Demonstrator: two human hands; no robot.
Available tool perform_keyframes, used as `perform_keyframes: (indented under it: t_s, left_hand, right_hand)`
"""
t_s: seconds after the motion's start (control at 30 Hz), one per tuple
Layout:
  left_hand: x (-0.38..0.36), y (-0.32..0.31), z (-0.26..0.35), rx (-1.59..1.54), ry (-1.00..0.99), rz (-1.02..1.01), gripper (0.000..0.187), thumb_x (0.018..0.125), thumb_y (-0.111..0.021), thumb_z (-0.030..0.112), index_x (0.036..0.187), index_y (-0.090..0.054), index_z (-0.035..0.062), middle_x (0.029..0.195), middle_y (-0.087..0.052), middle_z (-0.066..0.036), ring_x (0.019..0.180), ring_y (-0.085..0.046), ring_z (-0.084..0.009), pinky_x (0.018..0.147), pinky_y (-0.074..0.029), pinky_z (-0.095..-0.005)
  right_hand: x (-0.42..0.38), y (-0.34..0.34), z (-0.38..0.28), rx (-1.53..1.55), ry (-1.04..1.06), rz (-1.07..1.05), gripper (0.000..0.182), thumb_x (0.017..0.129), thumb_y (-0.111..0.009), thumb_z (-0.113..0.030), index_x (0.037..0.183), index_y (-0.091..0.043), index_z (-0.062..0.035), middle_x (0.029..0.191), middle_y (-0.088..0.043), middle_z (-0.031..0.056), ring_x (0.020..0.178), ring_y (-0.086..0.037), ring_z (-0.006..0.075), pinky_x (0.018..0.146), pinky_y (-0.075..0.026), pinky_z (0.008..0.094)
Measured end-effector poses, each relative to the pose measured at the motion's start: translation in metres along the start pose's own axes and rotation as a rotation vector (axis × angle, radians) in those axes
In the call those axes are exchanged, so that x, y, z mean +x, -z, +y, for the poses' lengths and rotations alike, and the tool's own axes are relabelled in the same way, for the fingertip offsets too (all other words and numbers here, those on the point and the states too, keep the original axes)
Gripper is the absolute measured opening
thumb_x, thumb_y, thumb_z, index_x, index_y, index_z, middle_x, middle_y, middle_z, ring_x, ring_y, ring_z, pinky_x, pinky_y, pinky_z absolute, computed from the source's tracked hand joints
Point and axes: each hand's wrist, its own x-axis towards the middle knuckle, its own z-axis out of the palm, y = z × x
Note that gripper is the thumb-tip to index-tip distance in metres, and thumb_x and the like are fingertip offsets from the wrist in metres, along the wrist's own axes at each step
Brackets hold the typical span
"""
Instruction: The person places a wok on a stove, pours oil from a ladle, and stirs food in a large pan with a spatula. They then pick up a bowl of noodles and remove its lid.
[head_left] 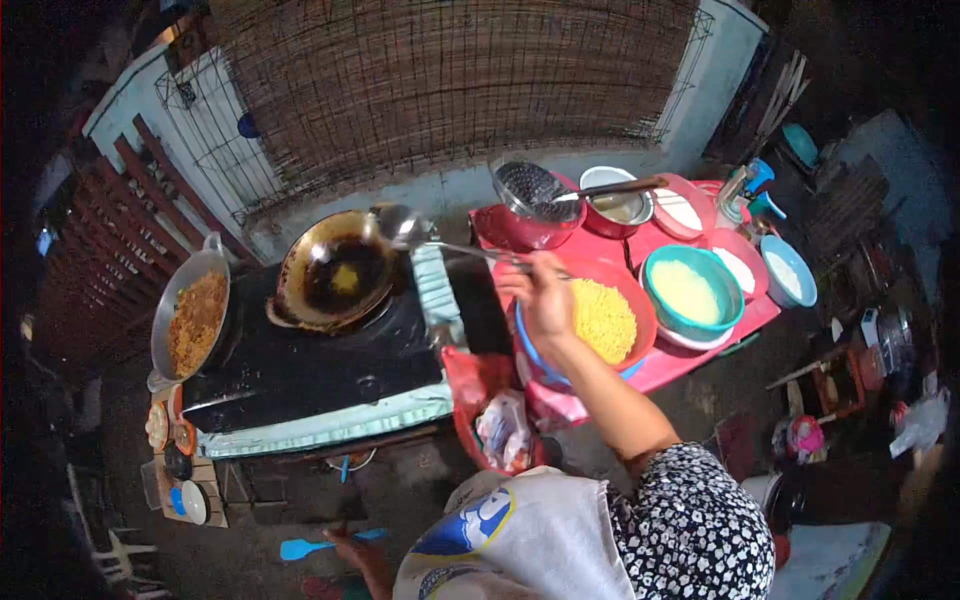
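One hand [543,300] grips long steel ladle [405,228].

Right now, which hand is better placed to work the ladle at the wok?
Right. The right hand already grips the ladle handle, its bowl poised at the rim of the dark wok. The left hand hangs low near the ground beside a blue utensil, far from the stove.

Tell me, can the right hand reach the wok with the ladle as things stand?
Probably yes: the right hand holds the ladle, whose bowl already hangs at the rim of the wok, with nothing between them.
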Motion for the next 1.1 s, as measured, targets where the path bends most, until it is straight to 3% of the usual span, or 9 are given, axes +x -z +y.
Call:
perform_keyframes:
  t_s: [0.07,0.17,0.27,0.53,0.73,0.83,0.97,1.0,1.1]
  left_hand:
    - [-0.063,-0.020,0.041,-0.257,0.095,0.099,0.046,0.082,-0.036,0.047,0.074,-0.051,0.0043,0.071,-0.049,-0.007,0.066,-0.045,-0.0192,0.067,-0.038,-0.0345]
    - [-0.053,-0.019,0.000,-0.056,0.041,0.068,0.047,0.081,-0.036,0.048,0.072,-0.052,0.0052,0.069,-0.049,-0.007,0.063,-0.045,-0.0187,0.062,-0.039,-0.0344]
    - [-0.093,-0.043,0.034,-0.132,0.018,-0.135,0.044,0.082,-0.038,0.045,0.075,-0.051,0.0037,0.077,-0.052,-0.005,0.061,-0.044,-0.0140,0.056,-0.036,-0.0299]
    - [-0.188,-0.128,0.115,-0.234,0.120,-0.376,0.034,0.083,-0.040,0.040,0.071,-0.046,0.0091,0.074,-0.054,-0.004,0.047,-0.040,-0.0073,0.043,-0.033,-0.0214]
    - [-0.228,-0.194,0.131,-0.160,0.113,-0.641,0.036,0.086,-0.036,0.033,0.062,-0.046,0.0081,0.049,-0.038,0.002,0.042,-0.037,-0.0074,0.040,-0.029,-0.0207]
    - [-0.239,-0.210,0.119,-0.145,0.194,-0.678,0.036,0.084,-0.039,0.037,0.060,-0.041,0.0112,0.052,-0.039,0.001,0.044,-0.038,-0.0071,0.041,-0.030,-0.0222]
    - [-0.226,-0.226,0.066,-0.007,-0.007,-0.687,0.038,0.081,-0.042,0.041,0.072,-0.050,0.0047,0.058,-0.046,-0.002,0.050,-0.044,-0.0080,0.045,-0.034,-0.0246]
    - [-0.233,-0.231,0.077,0.002,-0.006,-0.696,0.040,0.081,-0.042,0.042,0.075,-0.051,0.0035,0.057,-0.047,-0.002,0.050,-0.044,-0.0088,0.045,-0.035,-0.0252]
    - [-0.253,-0.220,0.125,0.124,0.205,-0.786,0.041,0.081,-0.041,0.043,0.075,-0.052,0.0033,0.054,-0.046,-0.003,0.049,-0.044,-0.0095,0.045,-0.035,-0.0251]
  right_hand:
    - [0.021,0.050,-0.052,-0.297,0.185,0.000,0.017,0.085,-0.040,-0.022,0.085,-0.039,-0.0049,0.071,-0.053,0.0120,0.062,-0.058,0.0214,0.053,-0.049,0.0282]
    - [0.054,0.119,-0.117,-0.506,0.358,0.120,0.018,0.084,-0.042,-0.023,0.081,-0.042,-0.0048,0.068,-0.052,0.0084,0.056,-0.055,0.0163,0.051,-0.045,0.0254]
    - [0.098,0.190,-0.147,-0.785,0.489,0.262,0.021,0.085,-0.042,-0.025,0.083,-0.044,-0.0037,0.063,-0.051,0.0064,0.055,-0.054,0.0124,0.049,-0.044,0.0236]
    - [0.208,0.287,-0.130,-0.752,0.436,0.429,0.016,0.083,-0.035,-0.016,0.088,-0.040,-0.0014,0.067,-0.052,0.0117,0.054,-0.055,0.0188,0.048,-0.045,0.0263]
    - [0.212,0.286,-0.126,-0.693,0.320,0.446,0.018,0.084,-0.037,-0.019,0.090,-0.039,-0.0018,0.069,-0.052,0.0107,0.055,-0.056,0.0171,0.049,-0.046,0.0257]
    - [0.216,0.305,-0.118,-0.664,0.237,0.388,0.018,0.084,-0.038,-0.019,0.089,-0.040,-0.0015,0.070,-0.051,0.0092,0.059,-0.057,0.0175,0.049,-0.047,0.0251]
    - [0.225,0.318,-0.110,-0.500,0.036,0.130,0.010,0.079,-0.041,-0.006,0.087,-0.043,0.0001,0.074,-0.051,0.0104,0.063,-0.056,0.0180,0.049,-0.046,0.0240]
    - [0.214,0.300,-0.109,-0.483,0.020,0.270,0.013,0.079,-0.043,-0.009,0.086,-0.047,0.0012,0.079,-0.053,0.0107,0.067,-0.056,0.0186,0.054,-0.046,0.0252]
    - [0.204,0.319,-0.115,-0.362,-0.301,0.257,0.043,0.080,-0.045,-0.015,0.117,-0.033,-0.0003,0.105,-0.048,0.0142,0.085,-0.054,0.0225,0.069,-0.046,0.0293]
